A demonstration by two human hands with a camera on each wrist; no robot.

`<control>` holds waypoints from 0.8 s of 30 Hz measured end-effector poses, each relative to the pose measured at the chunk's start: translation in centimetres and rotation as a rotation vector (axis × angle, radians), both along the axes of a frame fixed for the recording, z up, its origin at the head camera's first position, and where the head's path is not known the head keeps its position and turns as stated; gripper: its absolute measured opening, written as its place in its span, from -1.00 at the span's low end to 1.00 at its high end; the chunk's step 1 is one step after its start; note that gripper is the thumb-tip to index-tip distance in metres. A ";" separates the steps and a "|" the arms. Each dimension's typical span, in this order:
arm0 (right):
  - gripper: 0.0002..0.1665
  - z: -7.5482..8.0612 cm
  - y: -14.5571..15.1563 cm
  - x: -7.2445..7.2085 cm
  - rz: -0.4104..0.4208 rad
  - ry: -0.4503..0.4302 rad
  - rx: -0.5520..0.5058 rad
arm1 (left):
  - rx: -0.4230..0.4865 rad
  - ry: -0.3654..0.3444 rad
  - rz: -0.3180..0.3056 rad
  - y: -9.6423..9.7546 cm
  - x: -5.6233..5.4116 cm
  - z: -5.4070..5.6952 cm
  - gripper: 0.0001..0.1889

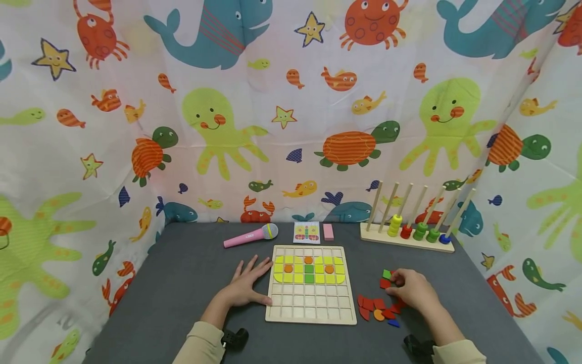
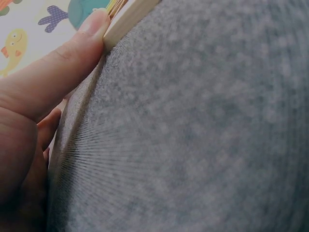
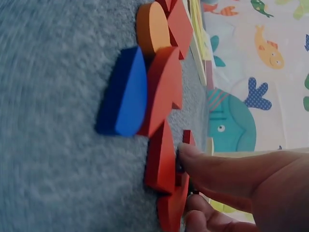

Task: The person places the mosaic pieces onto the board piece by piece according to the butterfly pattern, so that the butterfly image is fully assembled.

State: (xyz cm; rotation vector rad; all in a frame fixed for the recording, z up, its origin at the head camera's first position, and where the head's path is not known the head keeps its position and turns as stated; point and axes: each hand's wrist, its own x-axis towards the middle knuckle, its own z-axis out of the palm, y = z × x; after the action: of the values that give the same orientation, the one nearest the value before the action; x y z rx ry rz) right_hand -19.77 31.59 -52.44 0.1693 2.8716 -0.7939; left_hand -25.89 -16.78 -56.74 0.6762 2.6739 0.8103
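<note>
A square wooden grid board [image 1: 309, 302] lies on the table, its upper rows filled with yellow, orange and green tiles. My left hand [image 1: 244, 287] rests beside its left edge with spread fingers; the thumb [image 2: 63, 67] touches the board's wooden side [image 2: 128, 24]. To the right of the board, my right hand [image 1: 414, 289] reaches down, its thumb and forefinger right at a green square tile [image 1: 387, 274] and a red square tile [image 1: 384, 283]. I cannot tell whether it pinches one. Below lie several red tiles [image 1: 379, 304], an orange round tile [image 1: 378, 315] and a blue tile [image 1: 393, 323].
Behind the board lie a pink toy microphone [image 1: 247, 237], a pattern card [image 1: 306, 232] and a pink block [image 1: 328, 232]. A wooden peg stand [image 1: 409, 240] with coloured rings is at the back right. A printed curtain [image 1: 282, 146] hangs along the table's back edge.
</note>
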 end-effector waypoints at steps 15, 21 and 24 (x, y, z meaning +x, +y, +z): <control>-0.66 -0.5 1.3 0.5 0.005 -0.024 -0.107 | -0.009 0.000 0.003 0.0 -0.1 0.0 0.19; -0.65 0.5 -0.8 -0.1 0.003 0.067 -0.196 | -0.008 0.004 -0.002 0.0 -0.2 -0.1 0.20; -0.72 1.2 -3.1 -0.6 0.029 0.111 -0.242 | -0.009 -0.001 0.000 0.0 -0.1 -0.1 0.19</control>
State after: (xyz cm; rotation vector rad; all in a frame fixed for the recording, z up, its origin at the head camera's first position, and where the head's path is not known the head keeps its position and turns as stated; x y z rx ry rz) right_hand -20.42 28.47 -51.28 0.0551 2.8389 -1.1690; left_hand -26.03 -16.78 -56.83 0.6731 2.6753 0.7981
